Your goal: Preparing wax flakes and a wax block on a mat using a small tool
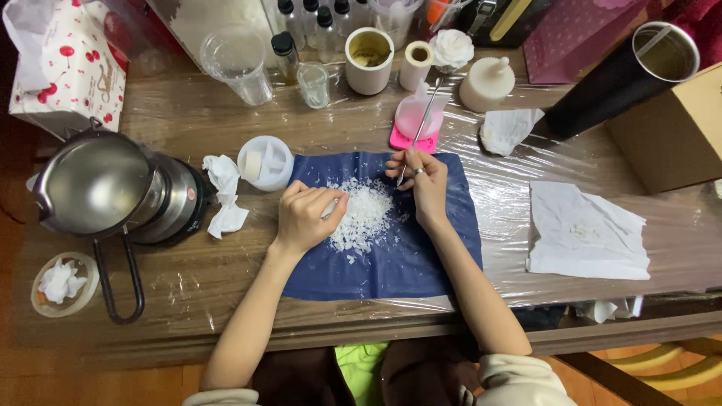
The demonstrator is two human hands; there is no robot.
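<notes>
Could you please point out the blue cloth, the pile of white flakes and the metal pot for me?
blue cloth (406, 267): head view, bare lower part.
white flakes (368, 210): head view, middle of pile.
metal pot (94, 184): head view, inside bowl.

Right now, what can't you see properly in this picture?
Head view:
- What the left hand grips: hidden by curled fingers.
- Tip of the thin tool in the right hand: hidden behind fingers.
- Inside the black cylinder: too dark.
- Bottles at top: cut off by the edge.

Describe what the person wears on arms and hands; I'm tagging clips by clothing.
Both forearms are bare. Cream-coloured sleeves are pushed up near the elbows. The right hand has a silver ring on one finger. The left hand shows no ring or glove.
</notes>
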